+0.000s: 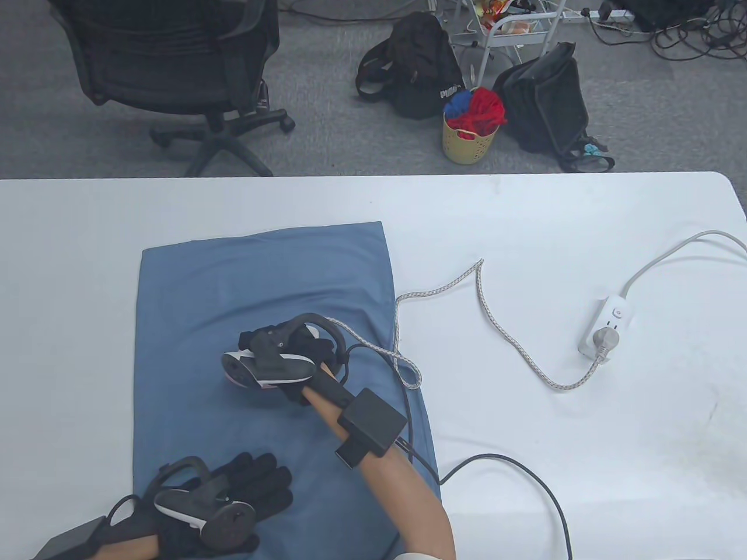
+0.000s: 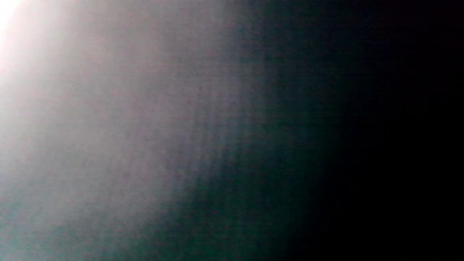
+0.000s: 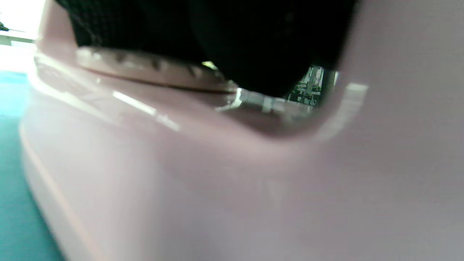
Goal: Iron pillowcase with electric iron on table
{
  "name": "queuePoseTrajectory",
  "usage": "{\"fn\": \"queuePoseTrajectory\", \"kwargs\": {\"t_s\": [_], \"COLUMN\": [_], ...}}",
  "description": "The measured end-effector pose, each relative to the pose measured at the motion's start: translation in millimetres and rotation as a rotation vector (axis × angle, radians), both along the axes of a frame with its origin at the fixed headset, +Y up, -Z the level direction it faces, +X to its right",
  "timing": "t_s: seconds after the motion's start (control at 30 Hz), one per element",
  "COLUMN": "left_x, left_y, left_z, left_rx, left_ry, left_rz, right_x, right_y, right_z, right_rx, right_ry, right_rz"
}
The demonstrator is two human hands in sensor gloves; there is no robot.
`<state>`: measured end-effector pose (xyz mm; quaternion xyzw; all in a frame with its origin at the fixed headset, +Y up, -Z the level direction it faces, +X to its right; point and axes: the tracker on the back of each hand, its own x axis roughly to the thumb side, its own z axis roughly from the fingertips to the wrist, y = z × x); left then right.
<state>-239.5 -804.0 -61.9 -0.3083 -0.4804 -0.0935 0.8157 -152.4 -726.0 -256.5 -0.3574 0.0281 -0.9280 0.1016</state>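
Observation:
A blue pillowcase (image 1: 262,280) lies flat on the white table (image 1: 525,233), left of centre. My right hand (image 1: 303,350) grips the handle of the iron over the middle of the pillowcase. In the table view the iron is mostly hidden under the hand and its tracker. In the right wrist view the iron's pale pink body (image 3: 217,181) fills the frame, with my gloved fingers (image 3: 253,40) around the handle and blue cloth (image 3: 11,163) at the left. My left hand (image 1: 257,490) rests flat with fingers spread on the pillowcase's near left part. The left wrist view is a blur.
The iron's braided cord (image 1: 484,297) loops across the table to a plug in the white power strip (image 1: 607,318) at the right. A black glove cable (image 1: 525,472) trails at the near right. A chair (image 1: 175,70), bags and a yellow basket (image 1: 467,140) stand on the floor beyond the far edge.

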Motion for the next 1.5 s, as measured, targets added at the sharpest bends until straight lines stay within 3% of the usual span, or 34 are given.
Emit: {"fn": "queuePoseTrajectory", "kwargs": {"t_s": [0.77,0.9,1.0,1.07,1.23,1.37,1.5], "left_x": [0,0,0,0,0,0,0], "left_y": [0,0,0,0,-1,-1,0], "left_z": [0,0,0,0,-1,-1,-1], "left_rx": [-0.007,-0.004,-0.003,-0.01,-0.01,-0.011,-0.011], "left_ry": [-0.001,-0.001,0.002,0.003,0.004,0.004,0.003], "left_rz": [0.003,0.0,0.0,0.001,0.0,0.001,0.002], "right_x": [-15,-12,6,29,86,114,121], "right_y": [-7,-5,4,8,-4,-9,-10], "right_z": [-73,-67,-46,-26,4,3,-19], "right_rx": [0.031,0.045,-0.006,-0.079,-0.011,0.03,0.018], "right_ry": [-0.159,-0.166,-0.122,-0.085,-0.086,-0.13,-0.196], "right_rz": [-0.023,-0.022,-0.034,0.008,0.109,0.013,0.009]}}
